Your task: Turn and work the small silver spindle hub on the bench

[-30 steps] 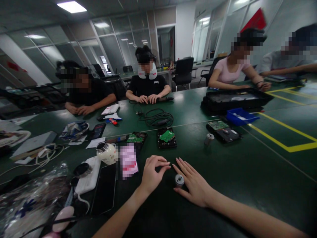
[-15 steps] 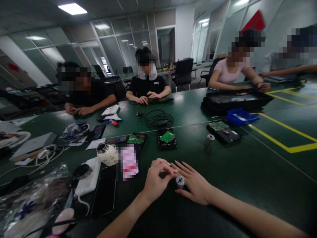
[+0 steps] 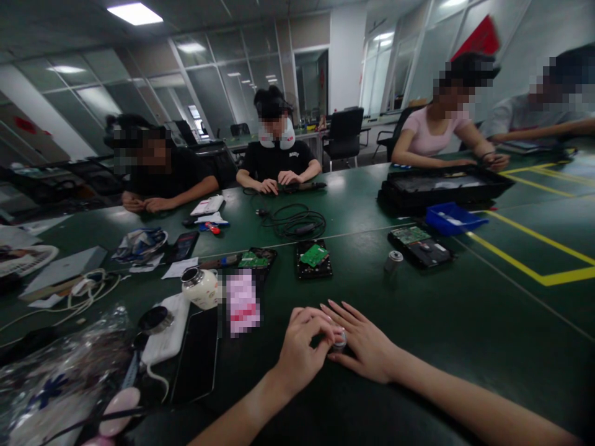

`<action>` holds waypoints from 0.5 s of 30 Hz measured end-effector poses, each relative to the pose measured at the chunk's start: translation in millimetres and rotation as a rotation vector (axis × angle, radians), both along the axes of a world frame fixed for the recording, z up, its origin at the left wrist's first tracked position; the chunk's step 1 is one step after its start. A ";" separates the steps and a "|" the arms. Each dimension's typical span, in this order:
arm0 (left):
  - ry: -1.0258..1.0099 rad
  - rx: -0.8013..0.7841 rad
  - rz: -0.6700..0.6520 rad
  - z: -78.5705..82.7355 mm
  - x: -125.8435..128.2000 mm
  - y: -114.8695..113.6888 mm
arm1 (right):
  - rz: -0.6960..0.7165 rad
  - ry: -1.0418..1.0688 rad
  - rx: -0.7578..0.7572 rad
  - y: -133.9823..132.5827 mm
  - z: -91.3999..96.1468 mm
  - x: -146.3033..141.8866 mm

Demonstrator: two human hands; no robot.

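Observation:
A small silver metal cylinder (image 3: 339, 341) stands on the dark green table (image 3: 465, 322) right in front of me. My left hand (image 3: 304, 350) is curled over it, fingertips pinching its top, so most of it is hidden. My right hand (image 3: 367, 344) lies beside it on the right with fingers stretched out flat, thumb side touching the cylinder. A second similar cylinder (image 3: 393, 261) stands farther back, apart from both hands.
Opened hard drives with green boards (image 3: 313, 259) (image 3: 418, 243) lie beyond my hands. A white jar (image 3: 201, 287), a black tablet (image 3: 195, 359) and a plastic bag (image 3: 56, 378) sit left. A blue bin (image 3: 450, 218) and black tray (image 3: 441, 186) stand right. Other people sit across.
My left hand has moved right and down from a loose pinch in the air onto the top of the cylinder. My right hand stays flat beside it.

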State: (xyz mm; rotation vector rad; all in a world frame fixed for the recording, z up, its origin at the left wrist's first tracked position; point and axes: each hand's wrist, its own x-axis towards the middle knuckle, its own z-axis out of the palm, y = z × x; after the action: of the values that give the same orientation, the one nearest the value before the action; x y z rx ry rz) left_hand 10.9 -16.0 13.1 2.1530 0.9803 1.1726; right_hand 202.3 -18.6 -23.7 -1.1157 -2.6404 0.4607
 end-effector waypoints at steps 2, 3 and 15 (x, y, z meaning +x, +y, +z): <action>0.009 -0.001 -0.006 -0.1 -0.7 1.7 | 0.001 -0.001 -0.004 0.0 0.5 -0.4; 0.015 -0.004 -0.008 -0.2 -1.1 2.5 | 0.000 -0.002 -0.006 0.0 0.7 -0.5; 0.024 -0.039 0.003 4.1 -5.6 5.1 | -0.002 0.006 -0.048 0.2 -0.7 0.0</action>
State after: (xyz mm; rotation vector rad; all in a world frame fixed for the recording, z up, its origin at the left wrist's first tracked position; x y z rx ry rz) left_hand 5.3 -10.9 17.2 2.1402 1.0089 1.1230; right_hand 202.3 -18.4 -24.4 -1.1297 -2.6359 0.5293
